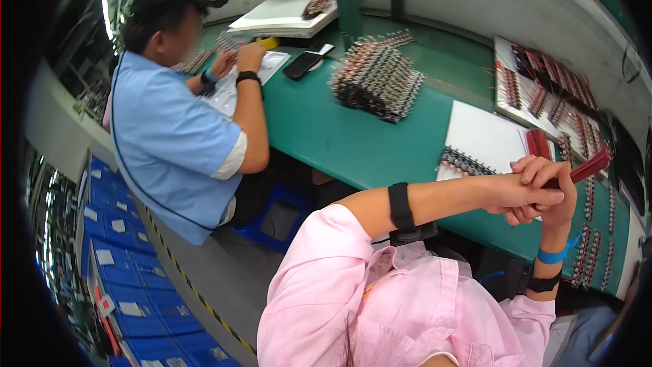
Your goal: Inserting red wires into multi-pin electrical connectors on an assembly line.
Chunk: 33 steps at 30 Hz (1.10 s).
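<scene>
Both my hands come together at the right, over the near part of the green table. My left hand (519, 190) has its fingers closed, overlapping the other hand around a bundle of thin dark-red strips or wires (589, 165). Fingers of my right hand (560, 197) are wrapped round the same bundle, which sticks out to the right; a second red end (537, 143) rises above the knuckles. How the fingers share the grip is partly hidden. Beneath and beyond them lies a white board (479, 132), with a row of small wired parts (465, 162) along its near left edge.
More rows of small parts with red leads (543, 88) lie on a white board at the far right. A stacked pile of similar parts (380, 78) stands mid-table, near a black phone (302, 66). At the left, a person in a blue shirt (176, 143) handles something yellow.
</scene>
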Tool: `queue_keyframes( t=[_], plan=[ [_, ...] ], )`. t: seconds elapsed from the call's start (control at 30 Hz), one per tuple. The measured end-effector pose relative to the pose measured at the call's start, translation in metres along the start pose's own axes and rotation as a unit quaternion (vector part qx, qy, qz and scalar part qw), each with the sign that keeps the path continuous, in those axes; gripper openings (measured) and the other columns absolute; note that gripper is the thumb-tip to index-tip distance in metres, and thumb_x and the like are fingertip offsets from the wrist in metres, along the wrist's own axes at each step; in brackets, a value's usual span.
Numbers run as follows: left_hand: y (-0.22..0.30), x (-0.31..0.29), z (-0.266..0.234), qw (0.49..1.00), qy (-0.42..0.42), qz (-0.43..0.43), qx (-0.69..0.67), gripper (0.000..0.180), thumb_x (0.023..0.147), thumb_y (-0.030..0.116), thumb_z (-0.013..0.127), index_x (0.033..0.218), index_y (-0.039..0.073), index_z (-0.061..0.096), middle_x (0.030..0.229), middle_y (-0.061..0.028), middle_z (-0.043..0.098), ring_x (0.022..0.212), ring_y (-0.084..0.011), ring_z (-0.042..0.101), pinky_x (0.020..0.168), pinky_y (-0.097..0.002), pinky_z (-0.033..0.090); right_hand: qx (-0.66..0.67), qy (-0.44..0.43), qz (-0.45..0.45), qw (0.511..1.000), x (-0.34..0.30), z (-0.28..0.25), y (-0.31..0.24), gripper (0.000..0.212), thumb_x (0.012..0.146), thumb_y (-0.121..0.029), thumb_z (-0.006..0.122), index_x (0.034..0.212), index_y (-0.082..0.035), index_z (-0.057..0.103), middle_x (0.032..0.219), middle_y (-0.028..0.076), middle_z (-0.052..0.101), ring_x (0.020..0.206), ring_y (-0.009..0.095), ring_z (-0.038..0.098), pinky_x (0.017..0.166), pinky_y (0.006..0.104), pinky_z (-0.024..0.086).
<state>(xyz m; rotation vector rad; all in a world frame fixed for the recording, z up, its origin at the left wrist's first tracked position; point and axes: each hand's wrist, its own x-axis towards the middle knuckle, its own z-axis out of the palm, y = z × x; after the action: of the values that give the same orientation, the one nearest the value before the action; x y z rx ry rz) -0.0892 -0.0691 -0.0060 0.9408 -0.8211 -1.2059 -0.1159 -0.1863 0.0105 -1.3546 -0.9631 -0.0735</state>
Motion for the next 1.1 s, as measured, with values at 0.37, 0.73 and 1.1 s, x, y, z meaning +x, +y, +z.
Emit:
queue_keyframes(
  t=[0.37,0.73,1.1],
  plan=[
    [0.115,0.015,-0.109,0.793,0.344,0.094,0.493,0.039,0.07,0.043,0.058,0.068,0.003,0.061,0.058,-0.0009,0.052,0.048,-0.0088,0.044,0.041,-0.0241,0.037,0.146,0.335,0.014,0.931,-0.039,-0.072,-0.004,0.04,0.089,-0.032,0.029,0.071,-0.002,0.046,0.044,-0.003,0.024,0.036,0.006,0.019,0.044,0.0212,0.034],
    [0.192,-0.014,-0.341,0.316,0.433,-0.422,0.731,0.047,0.067,0.024,0.061,0.11,0.012,0.048,0.115,-0.0096,0.046,0.103,-0.0285,0.046,0.082,-0.0455,0.038,-0.016,0.463,0.103,0.88,-0.049,-0.087,0.056,0.035,0.087,-0.022,0.037,0.064,0.001,0.049,0.041,-0.004,0.027,0.037,0.004,0.023,0.038,0.0208,0.024],
    [0.132,-0.03,-0.441,0.288,0.46,-0.522,0.658,0.053,0.067,0.026,0.061,0.116,0.015,0.044,0.121,-0.0075,0.042,0.114,-0.0268,0.036,0.088,-0.0593,0.021,-0.067,0.5,0.155,0.849,-0.058,-0.105,0.067,0.033,0.087,-0.023,0.038,0.064,0.001,0.044,0.043,-0.002,0.027,0.038,0.006,0.024,0.039,0.0218,0.025]
  ],
)
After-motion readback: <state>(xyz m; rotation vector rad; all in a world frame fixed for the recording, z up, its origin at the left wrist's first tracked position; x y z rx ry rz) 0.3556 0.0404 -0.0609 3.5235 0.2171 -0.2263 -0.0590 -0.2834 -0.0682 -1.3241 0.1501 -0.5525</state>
